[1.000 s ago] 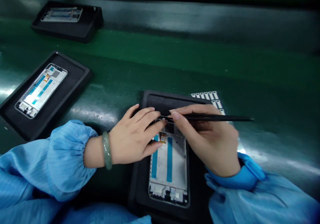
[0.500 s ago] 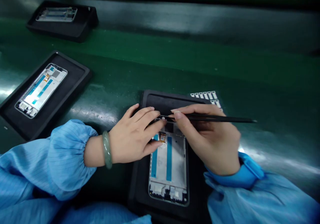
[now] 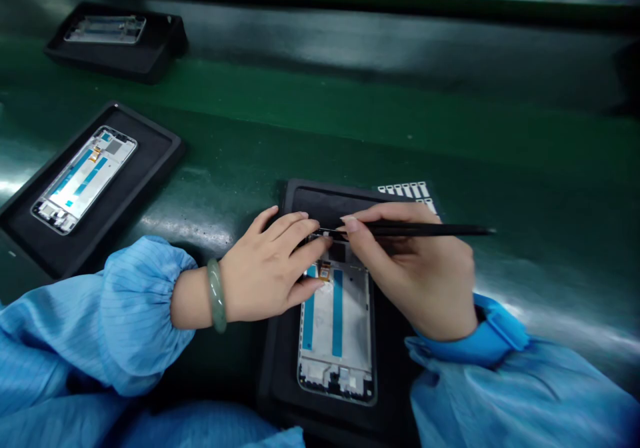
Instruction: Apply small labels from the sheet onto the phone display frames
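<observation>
A phone frame (image 3: 355, 315) with blue strips and an orange flex connector lies in a black tray (image 3: 280, 368) in front of me. My left hand (image 3: 273, 268) rests over the frame's upper left part with its fingers spread. My right hand (image 3: 425, 271) pinches black tweezers (image 3: 425, 229), held almost level. Their tips point left to the frame's top edge, close to my left fingertips. A small pale piece shows near the tips, but I cannot tell whether they grip it.
A sheet of white-outlined labels (image 3: 407, 189) lies partly under the tray's far right corner. At left, another black tray (image 3: 150, 148) holds a similar phone frame (image 3: 87, 178). Farther back, a third black tray (image 3: 165, 55) carries one more on the green bench (image 3: 280, 141).
My right hand and the tweezers have shifted slightly left and up, and the tweezers lie a little more level. My left hand stays nearly where it was. The view has moved slightly.
</observation>
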The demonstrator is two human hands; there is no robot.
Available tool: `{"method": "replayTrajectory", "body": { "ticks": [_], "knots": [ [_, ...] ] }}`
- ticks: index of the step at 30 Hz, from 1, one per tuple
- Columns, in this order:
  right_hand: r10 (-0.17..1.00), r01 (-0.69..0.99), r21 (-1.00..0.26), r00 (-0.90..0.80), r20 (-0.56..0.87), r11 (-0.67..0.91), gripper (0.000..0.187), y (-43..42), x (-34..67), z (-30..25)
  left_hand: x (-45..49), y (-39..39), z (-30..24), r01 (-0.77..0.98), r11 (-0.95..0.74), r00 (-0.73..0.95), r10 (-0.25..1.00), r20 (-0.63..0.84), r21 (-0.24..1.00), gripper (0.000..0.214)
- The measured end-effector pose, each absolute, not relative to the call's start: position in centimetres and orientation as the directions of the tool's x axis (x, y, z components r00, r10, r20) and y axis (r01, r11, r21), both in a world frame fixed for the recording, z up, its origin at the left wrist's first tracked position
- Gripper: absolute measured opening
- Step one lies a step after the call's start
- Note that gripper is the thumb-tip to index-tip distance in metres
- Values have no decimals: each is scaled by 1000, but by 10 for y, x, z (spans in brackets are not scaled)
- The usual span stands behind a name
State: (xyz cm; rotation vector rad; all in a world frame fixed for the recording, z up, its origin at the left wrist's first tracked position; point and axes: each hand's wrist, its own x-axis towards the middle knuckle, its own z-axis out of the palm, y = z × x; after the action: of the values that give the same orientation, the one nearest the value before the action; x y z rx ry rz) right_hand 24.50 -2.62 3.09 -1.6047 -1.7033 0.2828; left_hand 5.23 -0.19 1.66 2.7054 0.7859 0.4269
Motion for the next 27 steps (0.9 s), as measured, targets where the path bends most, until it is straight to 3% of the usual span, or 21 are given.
{"method": "replayTrajectory", "body": {
  "ticks": [6, 13, 18, 20, 27],
  "knots": [
    [933, 690, -705, 124, 339, 164, 8, -25, 247, 29, 53, -2, 17, 475, -807, 807, 558, 191, 350, 44],
    [950, 767, -611, 5, 312, 196, 4, -24, 247, 36, 52, -2, 16, 463, -813, 808, 551, 210, 353, 46],
    [946, 568, -821, 230, 229, 60, 10, -29, 254, 24, 52, -2, 17, 464, -806, 811, 553, 190, 367, 42],
    [936, 525, -850, 279, 216, 40, 13, -30, 255, 20, 52, -2, 17, 465, -805, 811, 554, 187, 367, 41],
    [943, 617, -780, 190, 274, 102, 8, -26, 250, 24, 52, -3, 17, 468, -802, 807, 559, 189, 372, 43]
  ]
}}
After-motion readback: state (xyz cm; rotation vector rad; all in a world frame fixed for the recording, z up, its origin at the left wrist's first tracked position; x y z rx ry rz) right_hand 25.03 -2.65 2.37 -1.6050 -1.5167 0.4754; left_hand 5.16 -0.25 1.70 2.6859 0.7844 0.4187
